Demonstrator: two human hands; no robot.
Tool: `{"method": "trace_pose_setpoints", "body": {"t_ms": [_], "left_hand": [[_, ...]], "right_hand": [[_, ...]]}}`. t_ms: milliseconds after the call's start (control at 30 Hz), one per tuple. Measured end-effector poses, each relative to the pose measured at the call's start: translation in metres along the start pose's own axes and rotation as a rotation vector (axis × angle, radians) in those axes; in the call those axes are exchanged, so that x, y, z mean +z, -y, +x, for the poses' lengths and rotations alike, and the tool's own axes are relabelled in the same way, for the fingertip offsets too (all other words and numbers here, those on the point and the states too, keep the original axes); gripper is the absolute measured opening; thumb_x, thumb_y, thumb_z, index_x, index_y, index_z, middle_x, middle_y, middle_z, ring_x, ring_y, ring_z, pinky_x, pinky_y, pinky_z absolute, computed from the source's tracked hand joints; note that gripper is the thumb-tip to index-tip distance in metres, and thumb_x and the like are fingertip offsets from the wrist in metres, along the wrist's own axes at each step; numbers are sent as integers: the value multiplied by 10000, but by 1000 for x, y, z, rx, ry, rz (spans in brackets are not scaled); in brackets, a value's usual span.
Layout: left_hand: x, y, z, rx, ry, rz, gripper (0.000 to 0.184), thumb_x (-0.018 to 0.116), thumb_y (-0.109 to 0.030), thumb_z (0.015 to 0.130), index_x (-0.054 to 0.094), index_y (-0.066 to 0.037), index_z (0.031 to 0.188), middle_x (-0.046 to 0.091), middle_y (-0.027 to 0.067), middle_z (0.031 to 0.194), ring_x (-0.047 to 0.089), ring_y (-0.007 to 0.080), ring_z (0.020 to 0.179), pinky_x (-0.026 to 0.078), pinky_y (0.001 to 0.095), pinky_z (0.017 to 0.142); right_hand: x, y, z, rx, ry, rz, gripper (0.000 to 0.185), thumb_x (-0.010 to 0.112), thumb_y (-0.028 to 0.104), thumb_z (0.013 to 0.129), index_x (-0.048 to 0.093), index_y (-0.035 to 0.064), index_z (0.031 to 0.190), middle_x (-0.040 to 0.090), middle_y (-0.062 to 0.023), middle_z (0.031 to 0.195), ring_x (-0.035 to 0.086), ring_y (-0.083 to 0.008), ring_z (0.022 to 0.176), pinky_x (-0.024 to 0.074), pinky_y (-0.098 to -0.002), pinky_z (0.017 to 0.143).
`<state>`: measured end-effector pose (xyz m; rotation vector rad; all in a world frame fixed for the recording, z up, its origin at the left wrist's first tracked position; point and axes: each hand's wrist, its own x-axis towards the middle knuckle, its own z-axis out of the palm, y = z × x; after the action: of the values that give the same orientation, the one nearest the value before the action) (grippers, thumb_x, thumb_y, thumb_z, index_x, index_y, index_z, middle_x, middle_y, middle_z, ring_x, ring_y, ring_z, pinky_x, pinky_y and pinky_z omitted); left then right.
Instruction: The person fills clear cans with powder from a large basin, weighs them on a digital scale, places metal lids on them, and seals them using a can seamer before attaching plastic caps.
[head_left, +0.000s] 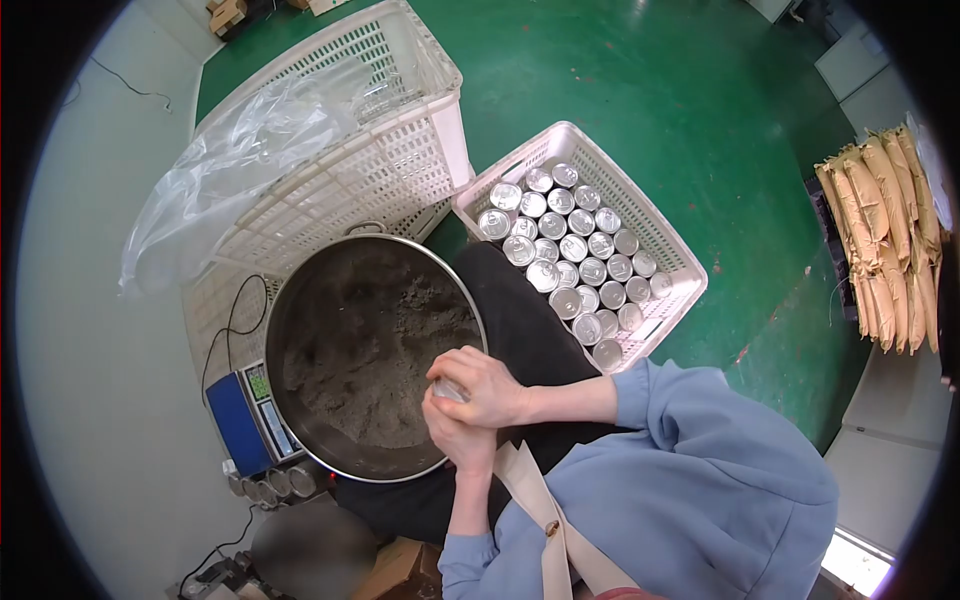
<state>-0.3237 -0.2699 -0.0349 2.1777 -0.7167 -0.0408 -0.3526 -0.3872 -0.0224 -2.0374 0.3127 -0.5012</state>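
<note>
Both of my hands are closed around a small can (451, 390), with part of its shiny surface showing between the fingers. My right hand (488, 388) wraps over it from above, and my left hand (458, 432) grips it from below. They are over the near right rim of a wide round metal pan (372, 478). Dark grey-brown powder (370, 340) lies in the pan, loose and uneven. Much of the can is hidden by my fingers.
A white plastic crate (655, 215) holds rows of silver-lidded cans (573, 248). Larger white baskets (400, 150) with clear plastic sheeting (250, 130) stand beyond the pan. A blue scale (240, 425) sits left, near several cans (270, 488). Brown paper packs (885, 230) are stacked at right.
</note>
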Motion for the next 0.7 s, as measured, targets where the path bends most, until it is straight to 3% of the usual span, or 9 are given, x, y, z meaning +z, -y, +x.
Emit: {"method": "trace_pose_setpoints", "body": {"t_ms": [33, 167, 200, 233, 300, 400, 500, 567, 700], "left_hand": [[5, 1, 1, 22, 2, 27, 640, 836, -146, 800, 520, 45, 1323, 644, 240, 1214, 678, 411, 1110, 545, 487, 917], [3, -27, 12, 97, 96, -78, 997, 919, -135, 732, 352, 10, 1538, 414, 263, 1552, 447, 451, 1437, 458, 516, 1098], [5, -25, 12, 51, 128, -140, 1173, 965, -138, 676, 256, -1, 1602, 217, 249, 1672, 306, 455, 1530, 403, 550, 1161], [3, -25, 13, 48, 99, -140, 1168, 953, -135, 703, 239, -22, 1620, 163, 218, 1704, 306, 426, 1540, 410, 563, 1154], [4, -14, 11, -60, 36, -220, 1037, 899, -108, 778, 293, -35, 1616, 238, 197, 1696, 325, 396, 1541, 440, 558, 1124], [-1, 4, 6, -242, 82, -262, 613, 768, -77, 917, 532, 14, 1476, 370, 185, 1644, 472, 344, 1457, 475, 509, 1099], [3, 32, -15, -337, 121, -380, 274, 657, -56, 992, 677, 81, 1229, 465, 204, 1576, 619, 324, 1295, 503, 433, 1059], [5, 23, -18, -472, 51, -484, 228, 581, -39, 1040, 753, 110, 1059, 560, 210, 1496, 682, 283, 1210, 524, 366, 1016], [13, 4, -12, -544, -83, -457, 219, 582, -19, 1036, 750, 118, 1070, 675, 216, 1329, 696, 250, 1162, 563, 327, 979]], "right_hand": [[-3, -7, 1, 9, 5, -11, 362, 738, 261, 826, 678, 41, 1106, 682, -116, 1137, 653, -332, 1068, 554, -421, 919], [-59, -15, 23, -154, -77, -12, 373, 762, 284, 831, 674, 64, 1120, 686, -129, 1089, 666, -344, 1035, 562, -432, 903], [-78, -19, 36, -117, -136, -61, 384, 766, 284, 832, 676, 56, 1128, 692, -139, 1097, 674, -340, 1039, 562, -433, 903], [-97, -27, 49, -81, -196, -108, 395, 771, 283, 833, 677, 47, 1135, 697, -148, 1105, 682, -336, 1042, 562, -433, 903], [-135, -55, 77, 124, -302, -97, 426, 773, 289, 840, 675, 28, 1162, 704, -157, 1123, 692, -330, 1055, 562, -437, 903], [-171, -157, 111, 91, -516, -309, 476, 771, 320, 848, 667, 28, 1210, 710, -158, 1125, 694, -332, 1062, 563, -430, 912], [-180, -260, 124, 291, -550, -444, 535, 777, 373, 844, 664, 39, 1245, 708, -164, 1125, 671, -339, 1097, 533, -436, 985], [-176, -303, 124, 414, -542, -524, 563, 777, 386, 848, 647, 35, 1270, 694, -180, 1159, 640, -357, 1143, 506, -464, 1020], [-154, -368, 117, 524, -528, -630, 627, 767, 403, 858, 598, 12, 1319, 661, -200, 1227, 594, -387, 1196, 477, -490, 1050]]}}
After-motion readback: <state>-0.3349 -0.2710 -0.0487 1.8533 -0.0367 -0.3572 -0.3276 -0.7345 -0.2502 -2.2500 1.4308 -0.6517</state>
